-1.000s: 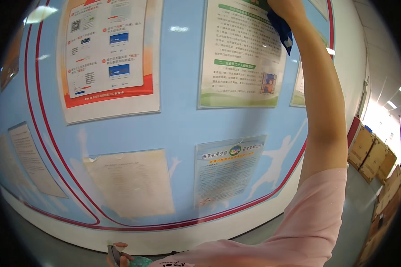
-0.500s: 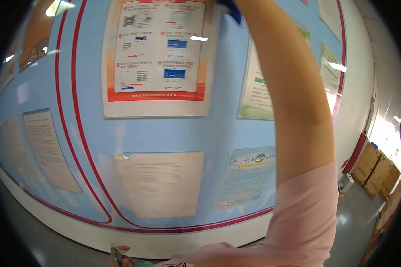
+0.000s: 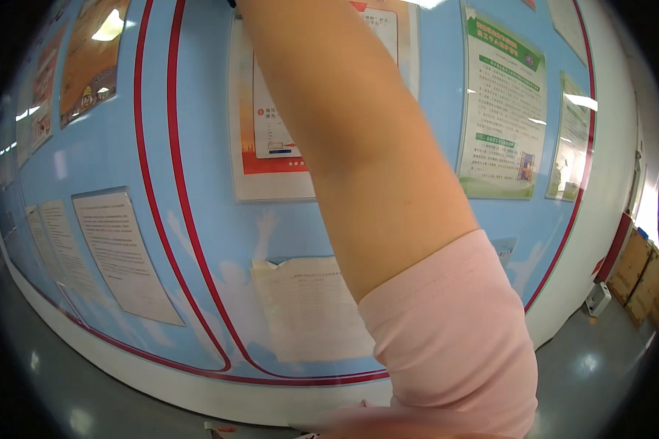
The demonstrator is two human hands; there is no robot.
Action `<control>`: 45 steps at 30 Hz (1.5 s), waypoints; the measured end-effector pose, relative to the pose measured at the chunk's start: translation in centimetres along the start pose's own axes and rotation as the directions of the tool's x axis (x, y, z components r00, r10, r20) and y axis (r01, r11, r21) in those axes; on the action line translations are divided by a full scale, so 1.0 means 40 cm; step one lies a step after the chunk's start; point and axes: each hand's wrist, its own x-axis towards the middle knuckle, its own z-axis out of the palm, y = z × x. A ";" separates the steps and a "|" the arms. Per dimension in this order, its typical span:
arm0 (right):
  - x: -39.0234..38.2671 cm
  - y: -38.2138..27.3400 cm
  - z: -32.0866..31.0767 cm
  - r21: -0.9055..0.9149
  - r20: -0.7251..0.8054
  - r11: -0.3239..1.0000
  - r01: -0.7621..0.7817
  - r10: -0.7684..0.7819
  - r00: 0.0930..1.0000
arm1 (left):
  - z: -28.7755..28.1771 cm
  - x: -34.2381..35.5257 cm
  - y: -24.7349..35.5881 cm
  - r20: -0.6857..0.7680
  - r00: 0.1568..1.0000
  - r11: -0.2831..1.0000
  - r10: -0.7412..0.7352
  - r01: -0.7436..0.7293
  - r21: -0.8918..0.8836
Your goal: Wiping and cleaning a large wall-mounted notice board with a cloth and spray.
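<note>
Reaching up across the blue board point(image 3: 212, 124), the person's right arm point(image 3: 362, 154) fills the middle of the head view, bare from its pink sleeve point(image 3: 454, 329) to the top edge, where it runs out of sight. The right hand is beyond that edge, so I cannot tell whether it is clenched or loose. Just beside the arm's cut-off end, a dark blue sliver point(image 3: 232, 3) shows at the top, too little to say what it is or whether fingers are round it. At the bottom edge sits a small blurred shape point(image 3: 221, 429); it may be part of the left hand, whose grip I can't make out.

The arm hides much of the red-bordered poster point(image 3: 274, 164) and covers a corner of the pale sheet point(image 3: 307, 314) below. The green-edged poster point(image 3: 501, 110), over to the right, is clear of it.

With the arm raised like that, I'd judge the work to be under way. Nothing on the board marks a finished stretch from an unfinished one, so what is left I can't say.
</note>
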 end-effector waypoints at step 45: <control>-0.619 0.323 -0.352 -0.293 -0.249 0.946 -0.141 0.067 0.966 | 0.070 0.268 -0.287 0.454 0.743 0.864 0.492 -0.483 -0.145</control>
